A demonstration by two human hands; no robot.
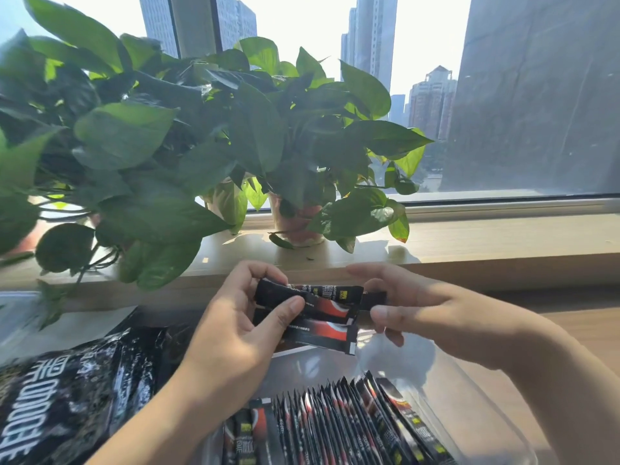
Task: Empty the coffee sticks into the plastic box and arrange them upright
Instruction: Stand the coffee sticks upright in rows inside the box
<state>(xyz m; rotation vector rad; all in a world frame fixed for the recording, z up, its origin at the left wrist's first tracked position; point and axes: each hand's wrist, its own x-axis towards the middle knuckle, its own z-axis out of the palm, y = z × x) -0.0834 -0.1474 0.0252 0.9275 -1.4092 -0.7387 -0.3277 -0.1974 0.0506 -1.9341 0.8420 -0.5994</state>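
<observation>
Sticks in hand (pixel 322 310): a small bunch of black and red coffee sticks, lying roughly level, just below the middle of the frame and above the far end of the box.
Left hand (pixel 235 323): fingers curled round the left end of the bunch, thumb pressed across the front of it.
Right hand (pixel 412 307): at the right end of the bunch; thumb below and fingers (pixel 362 270) above lightly pinch the end of 1 stick that juts out to the right.
Plastic box (pixel 446 374): clear, on the worktop (pixel 587 330) at the bottom centre of the frame, under both forearms.
Row of sticks (pixel 352 427): many sticks stand on end in the box, packed side by side and leaning slightly; a few at the left end show their printed faces.
Bag (pixel 67 397): black, glossy and crumpled, lying flat at the lower left, just beside the box.
Plants (pixel 151 146): leafy green pot plants on the windowsill (pixel 503 239), filling the upper left and centre.
Window (pixel 419 45): tall buildings show in bright light behind the leaves.
</observation>
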